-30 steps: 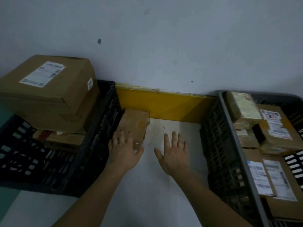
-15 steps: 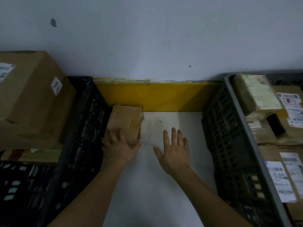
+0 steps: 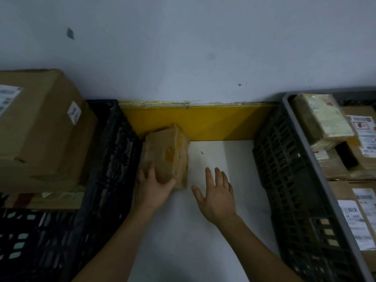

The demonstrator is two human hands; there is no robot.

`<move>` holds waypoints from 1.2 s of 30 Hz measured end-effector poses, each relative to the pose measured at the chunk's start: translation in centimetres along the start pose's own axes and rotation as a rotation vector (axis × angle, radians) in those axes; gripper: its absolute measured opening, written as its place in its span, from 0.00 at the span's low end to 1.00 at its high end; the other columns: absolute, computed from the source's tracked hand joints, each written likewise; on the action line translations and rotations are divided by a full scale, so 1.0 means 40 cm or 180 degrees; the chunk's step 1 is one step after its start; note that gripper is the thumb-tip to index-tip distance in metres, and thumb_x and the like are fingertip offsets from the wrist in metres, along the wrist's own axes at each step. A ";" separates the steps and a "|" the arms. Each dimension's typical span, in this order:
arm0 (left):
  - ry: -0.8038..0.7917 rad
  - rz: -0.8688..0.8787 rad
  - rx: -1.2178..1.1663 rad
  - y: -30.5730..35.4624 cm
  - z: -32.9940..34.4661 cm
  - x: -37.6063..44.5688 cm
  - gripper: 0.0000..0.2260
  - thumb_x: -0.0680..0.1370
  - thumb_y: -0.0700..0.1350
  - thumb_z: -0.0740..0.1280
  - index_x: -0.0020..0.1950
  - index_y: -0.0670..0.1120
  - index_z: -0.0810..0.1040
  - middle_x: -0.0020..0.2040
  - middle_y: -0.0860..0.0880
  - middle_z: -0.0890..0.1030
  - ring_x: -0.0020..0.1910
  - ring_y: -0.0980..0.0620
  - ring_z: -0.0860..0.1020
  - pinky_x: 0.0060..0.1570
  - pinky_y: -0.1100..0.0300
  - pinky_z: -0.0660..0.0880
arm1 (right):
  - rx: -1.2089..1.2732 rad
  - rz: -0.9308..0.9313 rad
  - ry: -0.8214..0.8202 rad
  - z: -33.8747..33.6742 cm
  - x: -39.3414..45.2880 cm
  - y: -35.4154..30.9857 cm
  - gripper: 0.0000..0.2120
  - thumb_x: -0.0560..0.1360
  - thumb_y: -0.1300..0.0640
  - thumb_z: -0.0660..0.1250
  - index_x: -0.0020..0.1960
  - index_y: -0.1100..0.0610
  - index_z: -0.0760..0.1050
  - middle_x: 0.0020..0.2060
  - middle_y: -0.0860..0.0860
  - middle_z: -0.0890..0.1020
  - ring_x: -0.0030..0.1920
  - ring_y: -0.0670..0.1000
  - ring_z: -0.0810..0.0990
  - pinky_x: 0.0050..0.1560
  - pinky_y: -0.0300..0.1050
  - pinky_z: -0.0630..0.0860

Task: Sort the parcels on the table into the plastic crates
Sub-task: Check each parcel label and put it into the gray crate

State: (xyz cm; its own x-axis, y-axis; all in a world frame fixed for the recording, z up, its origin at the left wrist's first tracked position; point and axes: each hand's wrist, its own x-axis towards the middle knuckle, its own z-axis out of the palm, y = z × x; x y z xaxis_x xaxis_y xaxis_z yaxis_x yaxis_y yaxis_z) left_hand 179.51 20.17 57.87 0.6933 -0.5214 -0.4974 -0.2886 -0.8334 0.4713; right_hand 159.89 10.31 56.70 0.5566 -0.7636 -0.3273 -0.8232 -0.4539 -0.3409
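Note:
A small brown taped parcel [image 3: 167, 155] stands tilted on the white table [image 3: 223, 159], leaning beside the black crate [image 3: 114, 159] on the left. My left hand [image 3: 153, 186] grips the parcel's near end, thumb on top and fingers along its left side. My right hand [image 3: 215, 192] hovers flat and open just right of the parcel, not touching it. The grey crate [image 3: 295, 169] on the right holds several labelled parcels [image 3: 323, 117].
A large cardboard box [image 3: 40, 123] sits on top of other parcels in the black crate. A yellow board [image 3: 213, 123] runs along the table's far edge under the white wall. Both crates hem in the table strip between them.
My left hand went from resting on the parcel to gripping it, and the parcel's near end has lifted and tilted. My right hand stayed open beside it.

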 end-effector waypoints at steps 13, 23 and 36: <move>-0.1234 0.0344 -0.2842 0.041 -0.037 -0.203 0.28 0.70 0.66 0.68 0.70 0.65 0.75 0.71 0.55 0.80 0.70 0.52 0.78 0.69 0.39 0.78 | 0.3843 -0.0053 -0.0415 -0.104 -0.156 -0.057 0.25 0.76 0.34 0.69 0.72 0.31 0.70 0.64 0.31 0.81 0.62 0.37 0.81 0.59 0.43 0.83; -0.0339 0.0976 -0.2419 0.127 -0.077 -0.282 0.49 0.67 0.69 0.78 0.83 0.67 0.57 0.77 0.56 0.72 0.71 0.54 0.76 0.60 0.58 0.80 | 0.1249 -0.0443 0.1515 -0.104 -0.259 -0.059 0.47 0.71 0.26 0.70 0.84 0.44 0.64 0.85 0.47 0.57 0.83 0.56 0.59 0.75 0.55 0.70; -0.0609 0.1460 -0.2786 0.152 -0.131 -0.343 0.29 0.81 0.47 0.75 0.78 0.65 0.69 0.69 0.57 0.82 0.61 0.50 0.86 0.56 0.48 0.85 | 0.2534 -0.0513 0.1038 -0.288 -0.305 0.017 0.26 0.82 0.34 0.67 0.78 0.34 0.67 0.72 0.38 0.76 0.70 0.40 0.77 0.69 0.54 0.79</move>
State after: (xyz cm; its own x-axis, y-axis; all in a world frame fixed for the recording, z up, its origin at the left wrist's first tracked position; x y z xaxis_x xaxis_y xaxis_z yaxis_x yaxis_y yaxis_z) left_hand 171.70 23.21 71.36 0.4971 -0.8429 -0.2058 0.1388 -0.1569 0.9778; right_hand 151.28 14.03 70.62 0.4994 -0.8663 0.0048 -0.3470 -0.2051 -0.9151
